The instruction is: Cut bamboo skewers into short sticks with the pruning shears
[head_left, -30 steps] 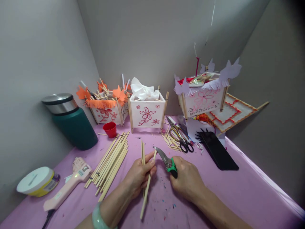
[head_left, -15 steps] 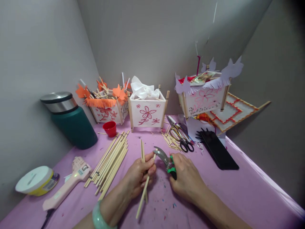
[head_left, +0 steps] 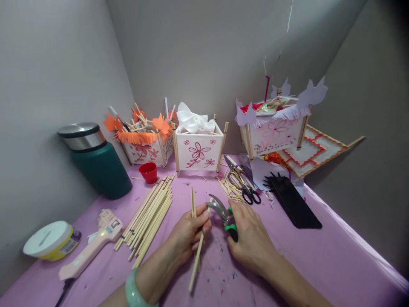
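Two pale wooden chopsticks point(head_left: 197, 260) are held in my left hand point(head_left: 191, 232), which has a green bangle at its wrist. They cross each other at an angle. My right hand point(head_left: 252, 234) is closed round the green-and-black handles of pruning shears point(head_left: 220, 209). The shears' curved metal blades stand apart, their tips close to the upper end of the right-hand chopstick; whether they touch it I cannot tell. To the left lies a bundle of chopsticks point(head_left: 151, 217), some with dark bands. Short cut stick pieces point(head_left: 230, 187) lie beyond the shears.
A hot glue gun point(head_left: 96, 247), a white-lidded tub point(head_left: 53, 241), a green flask point(head_left: 99, 166) and a red cup point(head_left: 148, 173) stand left. Decorated boxes point(head_left: 200, 155) line the back. Scissors point(head_left: 247, 187) and a black phone point(head_left: 294, 202) lie right.
The lower end of the front chopstick has swung slightly right. The shears' blades look a little differently angled, still beside the stick's top. Both hands keep their hold.
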The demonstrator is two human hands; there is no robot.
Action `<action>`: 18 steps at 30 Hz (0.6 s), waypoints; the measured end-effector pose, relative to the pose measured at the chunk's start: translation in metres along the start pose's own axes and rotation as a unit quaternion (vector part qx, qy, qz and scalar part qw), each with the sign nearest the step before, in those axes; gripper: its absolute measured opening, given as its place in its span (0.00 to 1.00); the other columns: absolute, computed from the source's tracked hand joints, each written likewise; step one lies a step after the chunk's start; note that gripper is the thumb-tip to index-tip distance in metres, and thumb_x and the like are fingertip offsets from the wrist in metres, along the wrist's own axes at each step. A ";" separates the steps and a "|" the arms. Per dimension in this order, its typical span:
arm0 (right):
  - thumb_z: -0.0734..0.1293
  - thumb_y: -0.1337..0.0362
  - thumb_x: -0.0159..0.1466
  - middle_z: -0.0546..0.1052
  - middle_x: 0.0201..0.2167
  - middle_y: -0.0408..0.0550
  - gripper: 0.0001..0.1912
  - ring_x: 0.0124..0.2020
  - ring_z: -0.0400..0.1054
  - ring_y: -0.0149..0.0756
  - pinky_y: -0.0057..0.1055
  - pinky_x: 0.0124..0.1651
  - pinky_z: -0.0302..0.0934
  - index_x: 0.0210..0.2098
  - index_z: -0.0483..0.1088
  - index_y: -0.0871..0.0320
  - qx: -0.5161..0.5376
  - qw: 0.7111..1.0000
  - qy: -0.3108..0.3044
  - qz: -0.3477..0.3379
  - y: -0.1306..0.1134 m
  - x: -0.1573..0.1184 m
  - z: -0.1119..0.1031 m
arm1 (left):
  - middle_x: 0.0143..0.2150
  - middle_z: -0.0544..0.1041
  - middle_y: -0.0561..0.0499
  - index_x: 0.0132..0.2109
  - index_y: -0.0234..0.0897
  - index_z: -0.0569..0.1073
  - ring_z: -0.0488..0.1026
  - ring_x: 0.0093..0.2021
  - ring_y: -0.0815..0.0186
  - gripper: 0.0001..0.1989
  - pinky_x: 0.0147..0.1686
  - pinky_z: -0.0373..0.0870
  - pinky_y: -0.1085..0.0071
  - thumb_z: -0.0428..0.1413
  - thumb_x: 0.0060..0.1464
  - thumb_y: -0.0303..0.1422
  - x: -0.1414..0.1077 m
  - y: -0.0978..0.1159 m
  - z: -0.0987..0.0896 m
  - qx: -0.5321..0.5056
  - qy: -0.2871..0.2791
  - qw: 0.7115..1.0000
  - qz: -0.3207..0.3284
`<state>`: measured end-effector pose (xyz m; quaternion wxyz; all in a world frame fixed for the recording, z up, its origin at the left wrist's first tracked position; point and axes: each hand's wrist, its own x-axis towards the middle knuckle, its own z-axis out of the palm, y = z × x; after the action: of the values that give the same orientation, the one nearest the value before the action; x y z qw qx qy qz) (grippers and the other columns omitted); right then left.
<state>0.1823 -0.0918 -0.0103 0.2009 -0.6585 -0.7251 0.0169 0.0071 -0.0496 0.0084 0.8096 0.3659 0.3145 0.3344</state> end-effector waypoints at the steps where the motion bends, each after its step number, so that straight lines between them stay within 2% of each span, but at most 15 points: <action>1: 0.65 0.68 0.52 0.67 0.57 0.64 0.39 0.57 0.59 0.54 0.49 0.57 0.57 0.63 0.57 0.67 0.002 1.000 0.003 -0.004 0.000 -0.001 0.000 | 0.17 0.61 0.63 0.39 0.39 0.65 0.39 0.13 0.77 0.13 0.11 0.34 0.77 0.61 0.50 0.36 0.000 0.000 0.000 0.001 -0.003 1.000 0.000; 7: 0.64 0.68 0.51 0.69 0.55 0.64 0.38 0.56 0.61 0.54 0.50 0.55 0.59 0.62 0.58 0.68 -0.008 1.000 0.011 -0.003 -0.002 -0.001 0.001 | 0.17 0.59 0.63 0.34 0.39 0.64 0.39 0.13 0.78 0.13 0.11 0.34 0.77 0.61 0.50 0.38 -0.001 0.000 0.003 0.018 0.014 1.000 -0.004; 12: 0.65 0.68 0.50 0.70 0.53 0.64 0.36 0.54 0.63 0.55 0.49 0.53 0.60 0.60 0.60 0.67 -0.020 1.000 0.018 -0.002 -0.003 0.000 0.003 | 0.17 0.59 0.63 0.36 0.39 0.66 0.40 0.13 0.78 0.12 0.11 0.35 0.78 0.61 0.50 0.37 -0.002 -0.001 0.004 0.006 0.011 1.000 -0.009; 18: 0.64 0.68 0.51 0.70 0.53 0.62 0.35 0.54 0.62 0.53 0.49 0.53 0.60 0.59 0.61 0.65 -0.014 1.000 0.025 -0.002 -0.004 0.001 0.001 | 0.19 0.62 0.63 0.41 0.40 0.66 0.39 0.13 0.79 0.10 0.11 0.37 0.78 0.59 0.54 0.35 0.001 -0.006 -0.005 -0.025 -0.014 1.000 0.001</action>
<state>0.1782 -0.0914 -0.0103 0.2097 -0.6602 -0.7211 -0.0106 0.0059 -0.0497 0.0010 0.8222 0.3507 0.2947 0.3379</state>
